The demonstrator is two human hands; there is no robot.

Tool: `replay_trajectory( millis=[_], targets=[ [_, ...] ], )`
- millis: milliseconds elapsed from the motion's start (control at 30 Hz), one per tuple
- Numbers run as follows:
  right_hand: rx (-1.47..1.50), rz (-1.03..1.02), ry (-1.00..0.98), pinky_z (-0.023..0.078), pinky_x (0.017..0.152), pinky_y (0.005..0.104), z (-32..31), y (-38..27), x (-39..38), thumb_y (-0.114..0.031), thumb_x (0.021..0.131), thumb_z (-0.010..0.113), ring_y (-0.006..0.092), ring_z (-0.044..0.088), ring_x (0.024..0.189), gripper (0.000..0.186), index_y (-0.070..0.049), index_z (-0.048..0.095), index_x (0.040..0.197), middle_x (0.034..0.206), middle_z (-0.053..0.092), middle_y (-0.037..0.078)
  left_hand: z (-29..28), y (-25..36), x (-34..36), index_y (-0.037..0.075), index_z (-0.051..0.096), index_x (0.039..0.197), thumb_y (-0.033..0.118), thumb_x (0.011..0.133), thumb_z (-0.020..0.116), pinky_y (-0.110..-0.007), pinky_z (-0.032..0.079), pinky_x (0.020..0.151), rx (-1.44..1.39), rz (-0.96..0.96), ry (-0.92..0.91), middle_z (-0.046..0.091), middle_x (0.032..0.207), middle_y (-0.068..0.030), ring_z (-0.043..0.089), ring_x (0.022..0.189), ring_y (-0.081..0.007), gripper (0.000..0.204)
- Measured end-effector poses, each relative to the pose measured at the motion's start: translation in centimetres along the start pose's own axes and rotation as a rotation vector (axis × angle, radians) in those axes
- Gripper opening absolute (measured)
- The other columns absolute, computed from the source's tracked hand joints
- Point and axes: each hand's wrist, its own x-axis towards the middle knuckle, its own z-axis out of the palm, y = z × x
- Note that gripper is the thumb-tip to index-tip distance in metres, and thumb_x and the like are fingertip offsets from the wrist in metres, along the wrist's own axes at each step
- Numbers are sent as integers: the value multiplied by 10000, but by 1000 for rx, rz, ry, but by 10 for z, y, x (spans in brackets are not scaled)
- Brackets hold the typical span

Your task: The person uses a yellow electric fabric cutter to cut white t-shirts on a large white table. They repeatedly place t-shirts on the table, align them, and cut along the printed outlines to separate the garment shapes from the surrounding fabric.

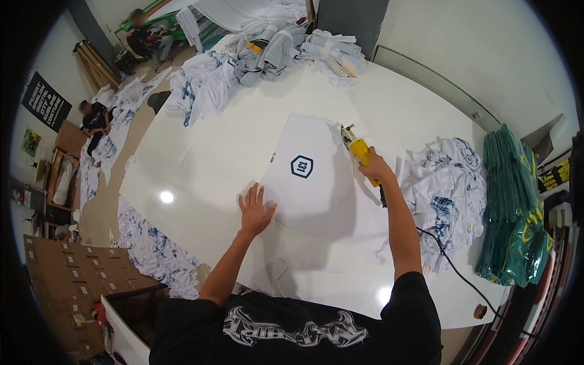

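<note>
A white fabric panel [310,198] with a dark blue hexagonal badge lies flat on the white table before me. My left hand [256,210] rests at the panel's left edge, palm down with its fingers spread. In my right hand [376,168] is a yellow electric fabric cutter [359,149], gripped by its body. The cutter's metal head stands beside the panel's upper right edge; whether the blade touches the cloth I cannot tell. A black cord [447,252] trails from the cutter side toward the table's right edge.
Crumpled white-and-blue cloth [447,191] lies to the right, beside stacked green bagged garments [511,207]. Grey rolled cloth bundles [267,52] and a white cloth pile [204,85] sit at the far edge. Two people sit at far left. Cartons [85,280] stand lower left.
</note>
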Motion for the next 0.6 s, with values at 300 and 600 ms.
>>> replay_trajectory(
  millis=[300, 600],
  targets=[
    [-7, 3, -56, 594, 905, 482, -10, -22, 24, -251, 787, 720, 467, 707, 1052, 858, 69, 292, 1458, 1156, 682, 352, 11, 21, 7, -8, 294, 1613, 591, 975, 607, -678, 26, 1240, 110, 2, -200, 242, 1711, -182, 163, 1599, -366, 929],
    [-24, 21, -60, 594, 922, 469, -13, -41, 50, -260, 788, 733, 438, 708, 1087, 907, 58, 275, 1504, 1201, 683, 331, 12, 20, 8, -23, 250, 1625, 580, 975, 621, -664, 5, 1248, 74, -21, -220, 214, 1722, -191, 114, 1612, -371, 961]
  ],
)
